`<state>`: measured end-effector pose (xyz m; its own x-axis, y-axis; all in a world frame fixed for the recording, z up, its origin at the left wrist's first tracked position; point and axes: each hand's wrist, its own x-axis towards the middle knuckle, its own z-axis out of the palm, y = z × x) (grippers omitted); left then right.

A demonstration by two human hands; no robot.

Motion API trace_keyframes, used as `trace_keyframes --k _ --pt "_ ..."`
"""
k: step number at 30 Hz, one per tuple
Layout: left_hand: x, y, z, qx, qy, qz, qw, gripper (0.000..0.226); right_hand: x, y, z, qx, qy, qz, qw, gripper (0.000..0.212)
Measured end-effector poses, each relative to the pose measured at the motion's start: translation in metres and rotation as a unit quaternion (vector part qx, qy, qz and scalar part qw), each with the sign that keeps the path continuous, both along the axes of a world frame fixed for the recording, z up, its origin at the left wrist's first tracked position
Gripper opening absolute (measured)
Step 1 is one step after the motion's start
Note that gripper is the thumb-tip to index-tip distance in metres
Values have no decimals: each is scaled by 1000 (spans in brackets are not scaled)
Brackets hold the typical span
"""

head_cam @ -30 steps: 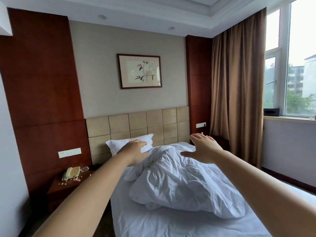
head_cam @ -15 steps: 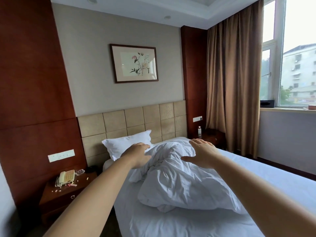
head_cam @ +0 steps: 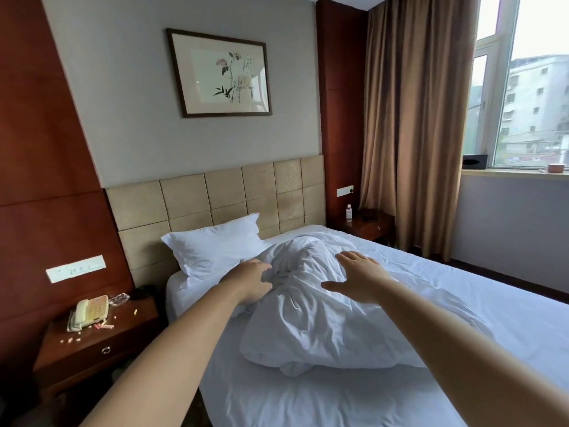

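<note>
A crumpled white duvet (head_cam: 323, 322) lies bunched in a heap on the bed (head_cam: 508, 318). My left hand (head_cam: 251, 280) is at the heap's left side, fingers curled into a fold of the fabric. My right hand (head_cam: 358, 277) hovers flat over the top of the heap with fingers straight and spread, thumb out to the left. A white pillow (head_cam: 212, 246) leans against the tiled beige headboard (head_cam: 215, 195), just behind my left hand.
A wooden nightstand (head_cam: 101, 343) on the left carries a cream telephone (head_cam: 89, 311) and scattered small wrappers. A second nightstand (head_cam: 374, 223) with a water bottle (head_cam: 349, 212) stands at the far right of the headboard, beside brown curtains (head_cam: 415, 118) and a window.
Both hands have come down and forward onto the duvet heap. My left hand has closed on a fold. The view has tilted down and moved closer to the bed.
</note>
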<state>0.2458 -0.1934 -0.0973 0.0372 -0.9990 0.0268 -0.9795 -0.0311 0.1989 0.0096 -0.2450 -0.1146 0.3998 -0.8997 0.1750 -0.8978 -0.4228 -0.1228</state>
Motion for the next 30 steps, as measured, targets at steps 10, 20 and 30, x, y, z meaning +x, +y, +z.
trace_keyframes --k 10,20,30 --pt "11 -95 -22 43 -4 -5 999 58 21 -91 -34 32 -2 11 999 86" --pt "55 -208 -73 98 -1 -42 994 60 68 -196 -81 63 14 -2 998 85" --pt "118 -398 -119 170 -17 -112 979 63 141 -355 -121 110 21 -58 992 80"
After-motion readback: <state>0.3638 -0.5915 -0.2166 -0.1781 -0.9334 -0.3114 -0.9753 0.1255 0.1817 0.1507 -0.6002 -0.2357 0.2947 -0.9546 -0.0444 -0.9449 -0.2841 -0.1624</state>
